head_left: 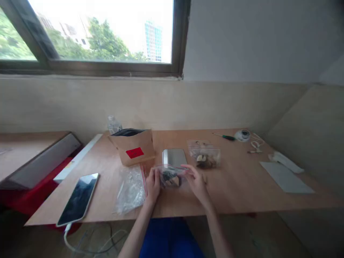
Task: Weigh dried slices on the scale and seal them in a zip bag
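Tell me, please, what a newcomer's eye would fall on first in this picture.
Probably the bright window at upper left, then the brown pouch with its red label, standing open on the table below it. At the table's near middle, the left hand and right hand hold a small clear bag with dark and pale pieces inside. The phone lying at the table's left also stands out.

Your wooden table [236,193] carries a phone [78,199] at near left, with empty clear bags [129,191] to its right. Beyond these bags stands a brown pouch [141,144]. At centre lies a flat silver device [174,157], filled bags [208,157] just right of it. To your far right are a screwdriver [228,137] and a white dome camera [242,135]; nearer lies a white sheet [286,178].
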The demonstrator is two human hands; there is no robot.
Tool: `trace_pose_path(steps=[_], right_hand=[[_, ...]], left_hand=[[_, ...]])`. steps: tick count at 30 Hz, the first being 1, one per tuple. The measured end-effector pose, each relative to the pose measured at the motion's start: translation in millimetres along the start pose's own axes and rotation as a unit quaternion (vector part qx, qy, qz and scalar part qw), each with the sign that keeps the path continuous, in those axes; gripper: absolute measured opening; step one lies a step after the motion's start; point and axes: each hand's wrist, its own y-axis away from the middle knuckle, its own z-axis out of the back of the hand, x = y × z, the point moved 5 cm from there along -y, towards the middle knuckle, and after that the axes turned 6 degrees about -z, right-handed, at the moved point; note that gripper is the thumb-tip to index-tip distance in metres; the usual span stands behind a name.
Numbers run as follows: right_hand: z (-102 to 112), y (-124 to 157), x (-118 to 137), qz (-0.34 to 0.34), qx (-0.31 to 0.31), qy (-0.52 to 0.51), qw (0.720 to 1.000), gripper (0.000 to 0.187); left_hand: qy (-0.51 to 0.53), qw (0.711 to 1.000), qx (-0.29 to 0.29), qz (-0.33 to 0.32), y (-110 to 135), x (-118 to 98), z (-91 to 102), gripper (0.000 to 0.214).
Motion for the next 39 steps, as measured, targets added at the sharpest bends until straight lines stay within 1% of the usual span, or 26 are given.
trace_pose_path(steps=[3, 6, 9, 13, 16, 19, 23, 27, 33, 39], right_hand=[[0.8, 3.7, -19.6, -0.018, -0.031, -0.028, 0.999, 0.036], [6.4, 1.6, -33.2, -0.029, -0.065, -0.052, 0.996, 0.034], [16.0, -5.1, -39.4, -0.017, -0.092, -0.043, 0.995, 0.035], [29.5, -12.3, -48.3, -0.004, -0.132, -0.023, 0.991, 0.034], [35.0, -13.9, -59.1, -0.015, -0.15, -0.019, 0.988, 0.036], [36.5, -14.1, -68.1, -0.039, -0.154, -0.019, 0.987, 0.04], [38.5, -12.8, -69.5, -0.044, -0.173, -0.028, 0.983, 0.04], [39.8, -11.7, -68.1, -0.046, -0.179, -0.047, 0.982, 0.038], [46.1, -10.0, -71.2, -0.036, -0.22, -0.081, 0.971, 0.035], [48.7, -6.3, -65.4, -0.023, -0.254, -0.046, 0.966, 0.043]], left_hand=[[0.003, 1.0, -0.007, 0.008, 1.1, 2.7, -1.8, 0.029], [0.013, 1.0, -0.005, 0.008, 0.7, 3.8, -3.7, 0.031], [0.03, 0.999, 0.013, 0.006, -1.5, 4.2, -6.8, 0.032], [0.08, 0.996, 0.042, 0.019, -5.4, 6.1, -12.2, 0.024], [0.123, 0.99, 0.061, 0.038, -6.7, 8.3, -16.6, 0.022], [0.13, 0.988, 0.063, 0.053, -6.9, 10.8, -18.3, 0.021], [0.102, 0.99, 0.073, 0.062, -7.2, 12.7, -19.2, 0.021], [0.109, 0.987, 0.087, 0.08, -6.7, 11.9, -18.8, 0.024], [0.138, 0.982, 0.12, 0.054, -6.6, 5.9, -19.7, 0.022], [0.15, 0.981, 0.09, 0.078, -10.4, 11.0, -21.1, 0.023]])
